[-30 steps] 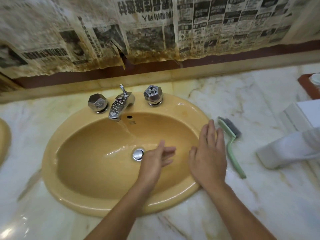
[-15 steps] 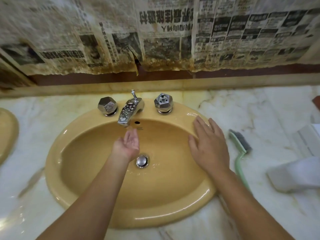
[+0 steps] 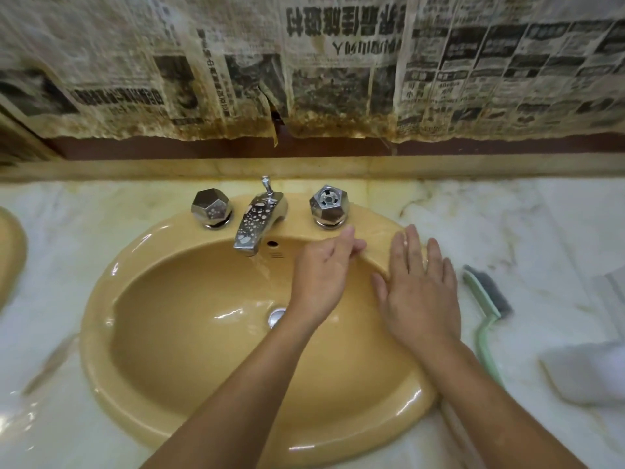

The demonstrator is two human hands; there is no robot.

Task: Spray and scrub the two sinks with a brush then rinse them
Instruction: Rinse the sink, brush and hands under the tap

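— So, which step are we in?

— I'm judging it's the rinse: both hands are wiping the ochre sink at its back right rim. The left hand is lying loosely curled against the rim's inner edge by the faucet, holding nothing; the right hand is pressing flat, fingers straight. The scrub brush is lying unheld on the marble desk, just right of the sink.

— Next?

— Probably working on round the rim.

— Changes?

— Half a second ago the left hand was cupped under the spout; it's now moving right to the rim, and the right hand is sliding further back.
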